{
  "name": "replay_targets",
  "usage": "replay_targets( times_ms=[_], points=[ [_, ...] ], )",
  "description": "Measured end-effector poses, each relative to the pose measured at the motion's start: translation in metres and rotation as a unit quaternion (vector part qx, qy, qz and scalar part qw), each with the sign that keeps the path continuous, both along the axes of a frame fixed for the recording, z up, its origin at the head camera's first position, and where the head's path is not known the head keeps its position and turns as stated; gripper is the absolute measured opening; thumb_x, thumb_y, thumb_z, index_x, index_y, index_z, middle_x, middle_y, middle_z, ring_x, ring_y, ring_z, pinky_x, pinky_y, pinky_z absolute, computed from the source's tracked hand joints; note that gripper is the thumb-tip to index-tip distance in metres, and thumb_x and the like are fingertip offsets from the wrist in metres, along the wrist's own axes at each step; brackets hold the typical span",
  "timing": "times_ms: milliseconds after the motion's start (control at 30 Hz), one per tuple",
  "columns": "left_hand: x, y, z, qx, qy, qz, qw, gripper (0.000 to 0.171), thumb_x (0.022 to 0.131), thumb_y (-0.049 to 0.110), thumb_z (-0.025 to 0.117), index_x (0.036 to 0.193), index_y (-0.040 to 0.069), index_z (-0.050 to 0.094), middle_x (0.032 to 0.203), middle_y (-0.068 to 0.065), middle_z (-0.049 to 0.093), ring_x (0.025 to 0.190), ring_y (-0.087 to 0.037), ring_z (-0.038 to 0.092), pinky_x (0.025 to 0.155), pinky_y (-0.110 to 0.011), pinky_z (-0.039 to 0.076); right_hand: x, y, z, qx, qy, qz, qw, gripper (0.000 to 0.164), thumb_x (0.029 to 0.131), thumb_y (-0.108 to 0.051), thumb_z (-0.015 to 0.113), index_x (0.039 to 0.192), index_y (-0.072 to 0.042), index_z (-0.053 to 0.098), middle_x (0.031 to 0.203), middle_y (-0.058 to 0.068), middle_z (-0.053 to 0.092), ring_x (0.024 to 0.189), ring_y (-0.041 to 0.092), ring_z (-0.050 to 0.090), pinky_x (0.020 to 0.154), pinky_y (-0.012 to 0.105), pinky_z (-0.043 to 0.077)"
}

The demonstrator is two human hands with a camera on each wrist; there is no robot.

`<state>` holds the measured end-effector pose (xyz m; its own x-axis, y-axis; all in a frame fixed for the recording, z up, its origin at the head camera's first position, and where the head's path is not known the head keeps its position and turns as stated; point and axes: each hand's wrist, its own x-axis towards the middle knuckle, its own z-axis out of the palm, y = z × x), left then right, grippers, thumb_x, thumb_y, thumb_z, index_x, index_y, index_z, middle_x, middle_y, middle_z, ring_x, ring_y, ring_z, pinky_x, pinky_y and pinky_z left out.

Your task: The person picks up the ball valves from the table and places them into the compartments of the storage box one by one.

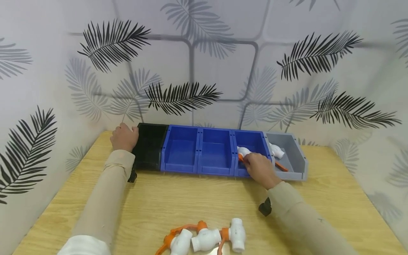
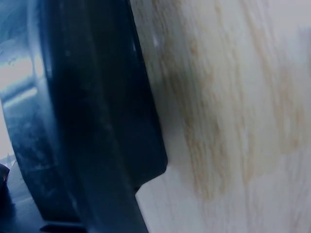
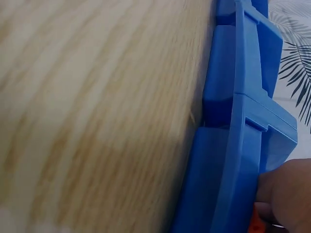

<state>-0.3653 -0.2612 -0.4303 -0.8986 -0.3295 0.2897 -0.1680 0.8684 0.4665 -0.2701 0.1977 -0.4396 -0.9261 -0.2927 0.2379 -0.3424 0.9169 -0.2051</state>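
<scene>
Right hand: fingers closed around the orange handle of a white valve, which sits inside the right-hand blue bin; the right wrist view shows only a scrap of orange at the fingertips. Left hand: at the outer edge of the black bin, touching it; cannot tell whether the fingers grip the rim or merely rest there.

Risks (judgement): the valve could snag on the divider or front lip if the handle, sticking out sideways, catches while the hand moves. A pinch on the handle alone may let the heavier body swing and slip. Uneven pressure from the left hand could skew the bin row.

Counts: bins, five in one row (one black, three blue, one grey). Valves visible, five: one in the right hand, one in the grey bin, three near the front of the wooden table, the leftmost cut by the frame. Left and middle blue bins: no valve seen. Black interior too dark to read.
</scene>
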Motion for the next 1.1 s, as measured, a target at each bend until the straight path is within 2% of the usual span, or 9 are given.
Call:
replay_targets(
  times_ms=[100,233,433,600,833,1100],
  points=[
    [-0.001,0.002,-0.002,0.002,-0.002,0.002,1.0000,0.043,0.091,0.030,0.034,0.094,-0.011,0.048,0.094,-0.032,0.052,0.089,-0.051,0.050,0.076,-0.061,0.038,0.000,0.001,-0.001,-0.003,-0.007,-0.002,1.000,0.011,0.082,-0.005,0.061,0.073,-0.009,0.067,0.069,0.001,0.060,0.057,0.017,0.051,0.051,0.035,0.043],
    [0.000,0.003,0.003,0.006,-0.010,0.004,0.9999,0.045,0.092,0.030,0.034,0.098,-0.012,0.048,0.097,-0.033,0.052,0.092,-0.051,0.049,0.078,-0.061,0.037,-0.001,0.000,0.001,-0.010,-0.017,-0.010,1.000,0.010,0.082,-0.005,0.061,0.076,-0.008,0.069,0.074,0.003,0.064,0.060,0.019,0.056,0.054,0.039,0.047],
    [0.004,0.005,0.005,0.001,-0.014,0.006,0.9999,0.046,0.092,0.030,0.033,0.100,-0.012,0.048,0.098,-0.033,0.051,0.092,-0.050,0.049,0.079,-0.061,0.037,-0.006,0.000,0.000,-0.009,-0.023,-0.007,1.000,0.012,0.079,-0.001,0.060,0.074,-0.008,0.067,0.068,0.001,0.059,0.057,0.018,0.050,0.052,0.038,0.044],
    [0.009,0.005,0.006,0.006,-0.017,0.002,0.9998,0.044,0.093,0.029,0.034,0.098,-0.012,0.048,0.097,-0.033,0.051,0.092,-0.051,0.049,0.078,-0.061,0.037,-0.010,0.000,-0.002,-0.001,-0.031,-0.011,0.999,0.009,0.078,-0.002,0.061,0.075,-0.008,0.067,0.070,0.003,0.062,0.058,0.020,0.054,0.054,0.040,0.046],
    [0.006,0.003,0.008,0.010,-0.017,-0.001,0.9998,0.045,0.092,0.030,0.034,0.098,-0.012,0.048,0.097,-0.032,0.051,0.093,-0.051,0.050,0.079,-0.061,0.037,-0.017,-0.002,-0.001,-0.007,-0.030,-0.038,0.999,0.013,0.076,0.001,0.059,0.079,-0.005,0.071,0.075,0.009,0.066,0.064,0.027,0.060,0.059,0.045,0.049],
    [0.005,0.002,0.004,0.007,-0.021,0.003,0.9997,0.044,0.091,0.031,0.034,0.096,-0.011,0.048,0.095,-0.032,0.052,0.091,-0.051,0.050,0.077,-0.061,0.038,-0.020,-0.003,-0.002,-0.016,-0.058,-0.057,0.997,0.011,0.078,-0.002,0.062,0.082,-0.004,0.072,0.075,0.010,0.066,0.062,0.025,0.059,0.061,0.044,0.049]
  ],
)
